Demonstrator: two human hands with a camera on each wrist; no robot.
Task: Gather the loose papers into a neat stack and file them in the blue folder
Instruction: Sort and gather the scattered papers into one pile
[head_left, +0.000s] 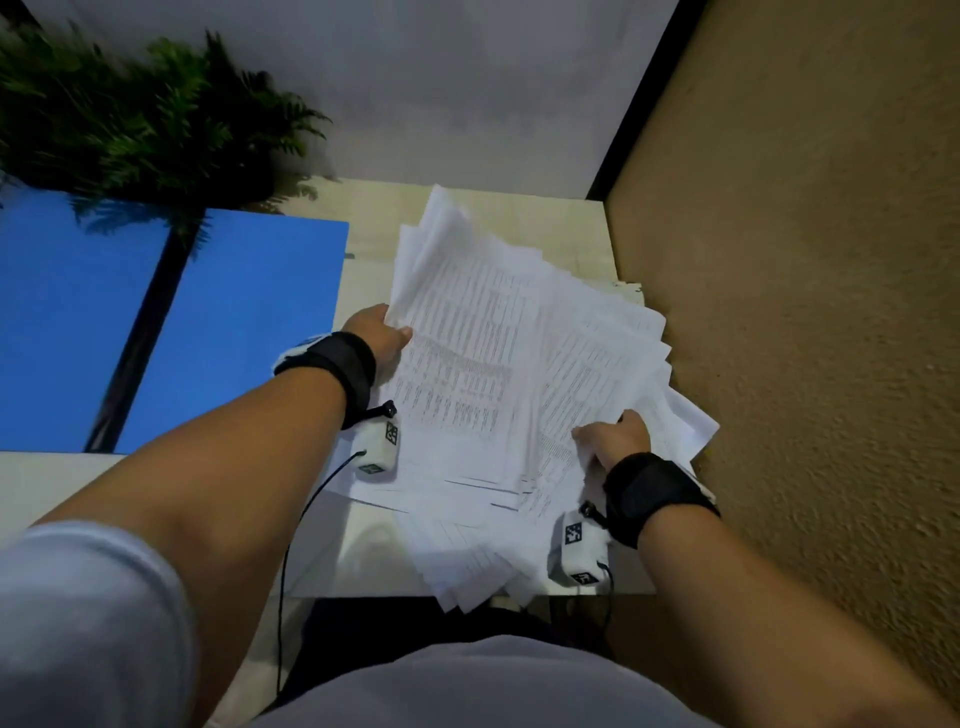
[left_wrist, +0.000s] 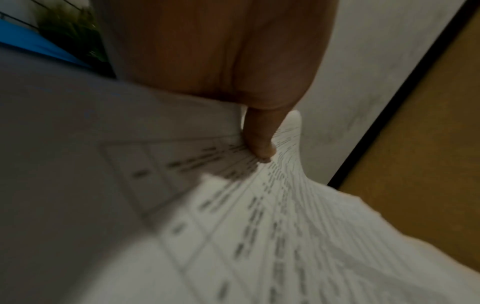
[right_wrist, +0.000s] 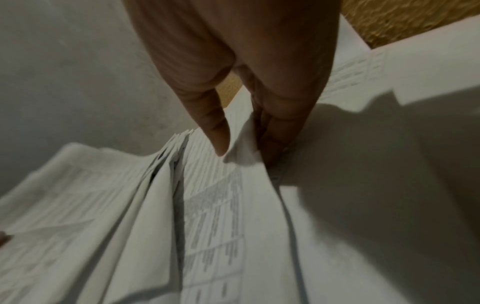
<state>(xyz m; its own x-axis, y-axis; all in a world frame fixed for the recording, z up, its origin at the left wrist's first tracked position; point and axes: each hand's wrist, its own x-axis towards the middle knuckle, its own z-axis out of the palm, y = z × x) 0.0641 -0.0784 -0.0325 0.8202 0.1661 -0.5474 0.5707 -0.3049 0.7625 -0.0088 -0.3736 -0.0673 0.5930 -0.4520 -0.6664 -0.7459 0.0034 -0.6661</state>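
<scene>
A fanned, untidy pile of white printed papers (head_left: 498, 364) covers the right part of the pale desk. My left hand (head_left: 379, 338) grips the pile's left edge; in the left wrist view the thumb (left_wrist: 259, 142) presses on the printed sheets (left_wrist: 259, 236) with the other fingers hidden beneath. My right hand (head_left: 615, 434) pinches sheets at the pile's near right side; the right wrist view shows a thumb (right_wrist: 218, 131) and fingers (right_wrist: 280, 123) closed on the papers (right_wrist: 221, 216). The open blue folder (head_left: 223, 322) lies flat to the left, a dark spine down its middle.
A green fern-like plant (head_left: 130, 119) stands at the back left, overhanging the folder. A tan textured wall (head_left: 805, 312) closes the right side beside the desk (head_left: 363, 228). Some sheets hang over the desk's near edge (head_left: 467, 587).
</scene>
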